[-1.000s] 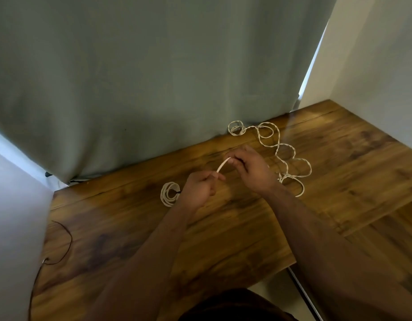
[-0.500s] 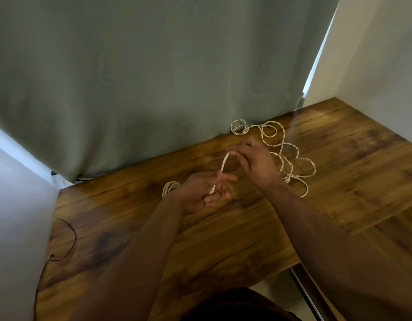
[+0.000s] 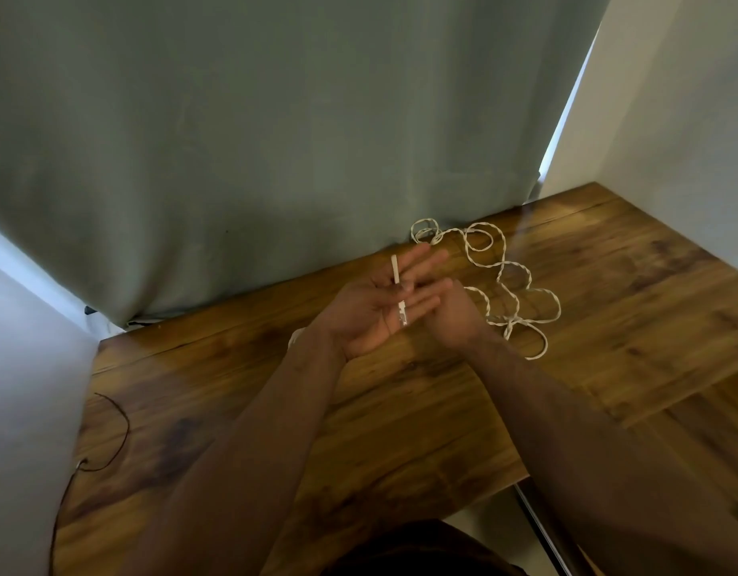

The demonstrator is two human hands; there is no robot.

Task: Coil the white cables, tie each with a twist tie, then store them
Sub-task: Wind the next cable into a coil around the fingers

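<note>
My left hand (image 3: 371,313) is turned palm up above the wooden table (image 3: 234,430). The end of a white cable (image 3: 395,270) lies across it, its connector near the palm, and the thumb presses the cable against the fingers. Beside it, my right hand (image 3: 456,315) touches the left fingertips with its fingers curled. A strand from the loose white cable pile (image 3: 512,284) leads into the right hand; its grip is partly hidden. A small coiled white cable (image 3: 294,336) peeks out behind my left wrist.
A grey-green curtain (image 3: 276,139) hangs along the table's back edge. White walls close in on the left and the right. A thin dark wire (image 3: 120,430) loops at the table's left edge. The front edge drops to the floor at lower right.
My left hand has turned palm up and spread its fingers, with the cable end now laid across it. My right hand has dropped from above to beside the left fingertips.
</note>
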